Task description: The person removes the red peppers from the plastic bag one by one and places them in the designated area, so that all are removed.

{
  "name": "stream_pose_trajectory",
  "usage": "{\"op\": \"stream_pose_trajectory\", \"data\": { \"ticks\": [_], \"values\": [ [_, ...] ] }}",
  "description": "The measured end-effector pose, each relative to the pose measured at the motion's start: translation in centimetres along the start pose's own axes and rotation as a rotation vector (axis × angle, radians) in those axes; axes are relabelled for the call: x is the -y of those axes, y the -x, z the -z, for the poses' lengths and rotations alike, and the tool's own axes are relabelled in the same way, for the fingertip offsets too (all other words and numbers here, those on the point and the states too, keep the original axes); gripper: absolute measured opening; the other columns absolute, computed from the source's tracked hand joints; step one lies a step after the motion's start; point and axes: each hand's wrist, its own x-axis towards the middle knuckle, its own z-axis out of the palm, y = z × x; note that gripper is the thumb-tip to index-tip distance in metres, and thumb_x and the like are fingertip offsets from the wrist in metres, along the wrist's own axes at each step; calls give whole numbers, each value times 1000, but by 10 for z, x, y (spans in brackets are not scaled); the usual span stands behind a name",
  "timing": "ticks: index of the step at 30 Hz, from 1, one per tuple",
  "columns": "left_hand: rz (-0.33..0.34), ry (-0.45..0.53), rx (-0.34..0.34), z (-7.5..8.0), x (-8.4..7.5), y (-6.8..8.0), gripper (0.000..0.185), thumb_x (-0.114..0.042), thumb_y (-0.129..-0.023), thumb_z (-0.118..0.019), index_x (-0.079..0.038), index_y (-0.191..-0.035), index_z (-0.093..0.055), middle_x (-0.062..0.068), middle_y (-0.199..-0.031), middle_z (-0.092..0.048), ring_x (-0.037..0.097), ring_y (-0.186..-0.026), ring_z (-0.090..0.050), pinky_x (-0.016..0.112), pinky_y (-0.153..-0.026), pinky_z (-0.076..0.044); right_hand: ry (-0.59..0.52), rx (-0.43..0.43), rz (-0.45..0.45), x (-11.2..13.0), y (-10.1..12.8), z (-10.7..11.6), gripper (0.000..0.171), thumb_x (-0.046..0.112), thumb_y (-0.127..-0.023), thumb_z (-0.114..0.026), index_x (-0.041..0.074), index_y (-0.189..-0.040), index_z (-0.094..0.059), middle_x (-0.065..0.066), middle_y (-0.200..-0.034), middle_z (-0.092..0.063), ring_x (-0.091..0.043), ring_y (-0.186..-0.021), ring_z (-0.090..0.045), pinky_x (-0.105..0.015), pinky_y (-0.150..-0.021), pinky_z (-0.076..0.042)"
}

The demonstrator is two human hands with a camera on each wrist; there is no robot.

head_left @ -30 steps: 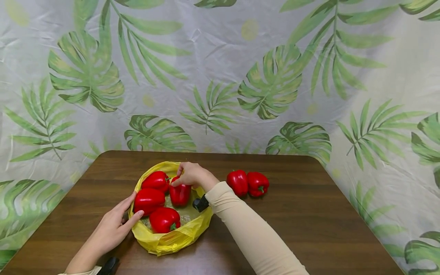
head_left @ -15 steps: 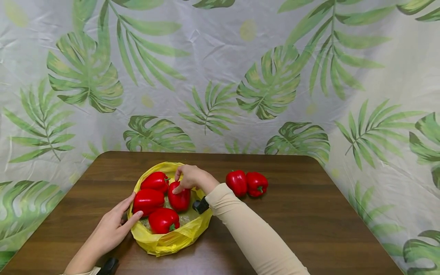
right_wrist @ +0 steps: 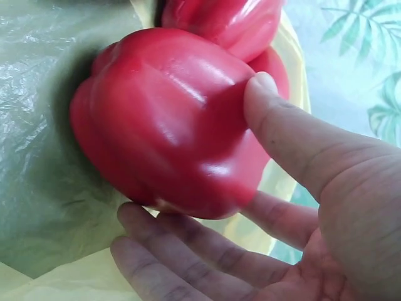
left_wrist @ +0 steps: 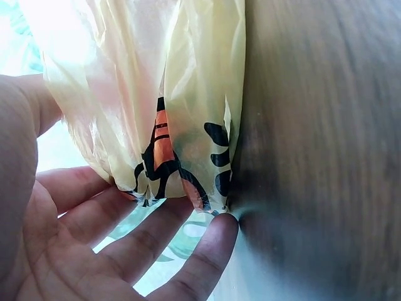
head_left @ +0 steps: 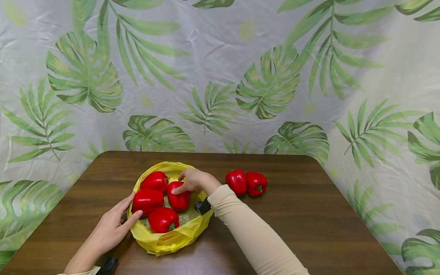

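- The right hand (head_left: 196,180) reaches into a yellow plastic bag (head_left: 172,240) that lies open on a dark wood surface (head_left: 309,221).
- Its grip is relaxed and open around a red pepper (head_left: 179,198). In the right wrist view the thumb (right_wrist: 276,119) presses on the pepper's (right_wrist: 169,119) glossy side and the fingers (right_wrist: 188,251) lie loosely spread beneath it, not curled tight.
- This pepper sits in the bag, directly under the right hand's fingertips.
- Three more red peppers lie in the bag, all to the left of the right hand: a far pepper (head_left: 155,181) just beside the fingertips, a left pepper (head_left: 148,199) lower down, and a near pepper (head_left: 163,220) closest to the person.
- The left hand (head_left: 111,229) rests at the bag's left edge, fingers straight, its grip open. The fingertips touch the bag's rim just beside the left pepper.
- In the left wrist view the left hand's fingers (left_wrist: 156,244) spread flat under the thin yellow plastic (left_wrist: 188,94), which bears a black and orange print.
- Two loose peppers (head_left: 246,183) stand touching each other on the surface, outside the bag, near the right hand's wrist on its right side.
- A beige sleeve (head_left: 247,229) covers the right forearm.
- A pale curtain with green leaves (head_left: 220,76) hangs behind the surface.
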Motion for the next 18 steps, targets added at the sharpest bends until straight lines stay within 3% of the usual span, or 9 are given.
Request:
{"op": "stream_pose_trajectory", "data": {
  "ticks": [10, 13, 18],
  "values": [
    [-4, 6, -3, 0, -1, 0, 70, -33, -107, -69, 3, -161, -44, 33, -158, -51, 55, -137, -58, 59, -92, -62, -73, 32, 27, -3, 4, -9, 66, 38, -101, -76, 3, -152, -55, -13, -138, -62, -22, -101, -67, -42, -89, -67],
    [-5, 10, -4, 1, -1, 0, 70, -32, -107, -69, 3, -161, -44, 33, -158, -51, 55, -137, -58, 59, -92, -63, -91, 35, 23, -1, 8, -9, 63, 38, -101, -75, 1, -149, -56, -11, -133, -63, -21, -101, -67, -40, -88, -67],
    [-3, 13, -5, 1, -1, 0, 70, -32, -107, -69, 4, -161, -44, 34, -159, -50, 56, -138, -57, 59, -92, -63, -50, 10, 51, 0, 10, -9, 51, 40, -99, -78, -1, -128, -66, -7, -110, -67, -16, -88, -62, -27, -75, -63]
  ]
}}
